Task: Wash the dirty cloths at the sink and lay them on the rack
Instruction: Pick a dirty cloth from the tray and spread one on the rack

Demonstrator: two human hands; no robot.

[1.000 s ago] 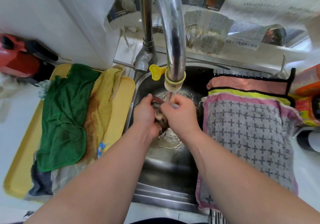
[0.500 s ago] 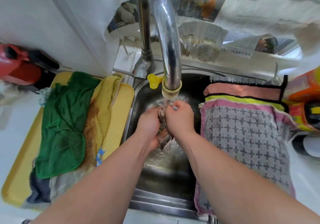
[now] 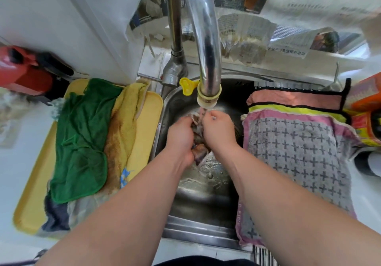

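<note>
Gripping one wet cloth [image 3: 198, 150] under the tap [image 3: 208, 63], left hand [image 3: 179, 137] and right hand [image 3: 219, 130] fingers stay curled shut.

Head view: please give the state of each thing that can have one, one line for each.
Tap: on, water running from the spout.
Small cloth: wet, bunched, gripped by both hands under the stream.
Left hand: closed on the cloth.
Right hand: closed on the cloth.
Green cloth: crumpled on the yellow tray.
Yellow cloth: stained brown, beside the green one.
Cross-patterned cloth: laid flat, right of the sink.
</note>
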